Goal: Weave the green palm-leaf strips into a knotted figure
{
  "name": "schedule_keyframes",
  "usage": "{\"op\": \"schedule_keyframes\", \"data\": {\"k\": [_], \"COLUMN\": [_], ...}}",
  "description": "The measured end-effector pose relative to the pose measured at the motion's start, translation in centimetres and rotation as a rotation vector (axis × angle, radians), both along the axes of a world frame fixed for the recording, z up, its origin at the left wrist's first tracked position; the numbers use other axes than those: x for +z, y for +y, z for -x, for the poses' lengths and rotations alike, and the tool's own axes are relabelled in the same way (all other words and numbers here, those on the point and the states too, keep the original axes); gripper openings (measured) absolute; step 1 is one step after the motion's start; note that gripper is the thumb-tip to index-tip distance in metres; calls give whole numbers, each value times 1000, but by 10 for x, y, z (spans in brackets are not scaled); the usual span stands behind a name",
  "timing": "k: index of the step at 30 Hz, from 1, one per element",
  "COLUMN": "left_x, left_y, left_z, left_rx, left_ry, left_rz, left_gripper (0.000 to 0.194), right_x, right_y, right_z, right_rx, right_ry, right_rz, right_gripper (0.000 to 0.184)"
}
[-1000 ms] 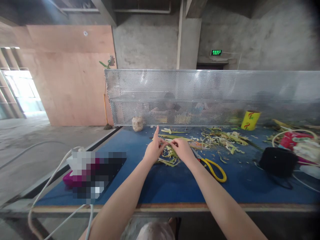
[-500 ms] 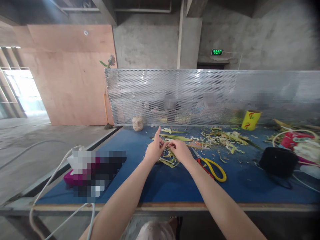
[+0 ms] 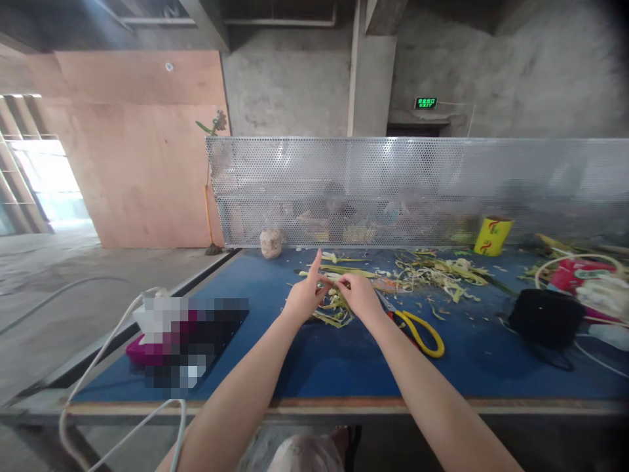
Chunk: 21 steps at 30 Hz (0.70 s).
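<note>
My left hand [image 3: 304, 295] is above the middle of the blue table, one finger pointing up and the others closed in a pinch. Facing it at nearly the same height, my right hand [image 3: 358, 294] is pinched too, its fingertips close to those of the left. Whatever lies between the fingertips is too small to make out. Under and behind the hands is a small heap of pale green plant strips [image 3: 338, 317]. Scissors with yellow and red handles [image 3: 426, 335] lie beside my right forearm, partly hidden by it.
More plant scraps [image 3: 449, 276] are scattered to the right. A yellow roll [image 3: 493, 236] and a whitish lump [image 3: 270, 243] stand near the perforated metal screen [image 3: 295, 167]. A black box-like item [image 3: 546, 317] is at right. A white cable [image 3: 107, 349] runs along the left.
My right hand has shifted slightly right, widening the gap between the hands. My left hand's raised finger has moved a little to the right.
</note>
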State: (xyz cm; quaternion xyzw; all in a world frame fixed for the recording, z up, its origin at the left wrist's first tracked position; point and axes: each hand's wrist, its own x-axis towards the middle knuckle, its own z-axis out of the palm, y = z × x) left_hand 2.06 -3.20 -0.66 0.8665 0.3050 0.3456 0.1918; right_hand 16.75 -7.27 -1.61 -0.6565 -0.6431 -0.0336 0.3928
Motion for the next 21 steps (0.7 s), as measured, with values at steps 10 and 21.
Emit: {"op": "schedule_keyframes", "data": {"k": [10, 21], "left_x": [2, 1], "left_y": [-1, 0], "left_z": [1, -1], "left_rx": [6, 65], "left_ry": [15, 37], "left_rz": [-16, -100], "left_gripper": [76, 59], "right_x": [1, 6], "right_y": [-2, -6], "right_z": [1, 9], "right_rx": [-5, 17], "right_ry": [-9, 0], "right_rz": [41, 48], "right_gripper": [15, 17]}}
